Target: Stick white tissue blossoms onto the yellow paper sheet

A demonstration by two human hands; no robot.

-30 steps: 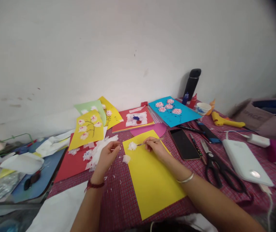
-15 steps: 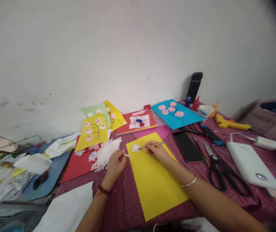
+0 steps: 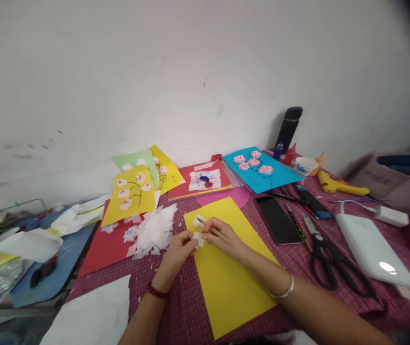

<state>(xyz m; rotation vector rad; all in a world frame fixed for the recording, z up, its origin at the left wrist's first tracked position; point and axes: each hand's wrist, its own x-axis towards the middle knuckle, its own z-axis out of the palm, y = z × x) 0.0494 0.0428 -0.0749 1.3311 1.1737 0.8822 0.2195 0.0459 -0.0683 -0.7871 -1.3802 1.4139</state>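
On the yellow sheet of paper [image 3: 229, 287] lies a small white tissue tuft [image 3: 198, 221] near its upper left corner. My left hand [image 3: 179, 250] is closed in a pinch on a small white tissue piece [image 3: 199, 239], held over the sheet's left edge. My right hand [image 3: 224, 237] grips a thin paintbrush [image 3: 202, 221], its end pointing left at the tuft; its thumb and fingertips are at the tissue piece's right side. Left of my left hand, a heap of torn white tissue [image 3: 156, 230] rests on red paper [image 3: 100, 251].
To the right lie a black phone [image 3: 279, 219], scissors [image 3: 325, 254], a white power bank [image 3: 373, 251] and a yellow glue gun [image 3: 341, 183]. Behind stand a black bottle [image 3: 289, 127], paint bottles and a cup [image 3: 305, 166]. Flower pictures, one on blue paper [image 3: 280, 175], lean near the wall.
My hands have come together over the sheet's left edge. My left hand moved right with the tissue piece, and my right hand moved slightly down and left. The view shifted slightly.
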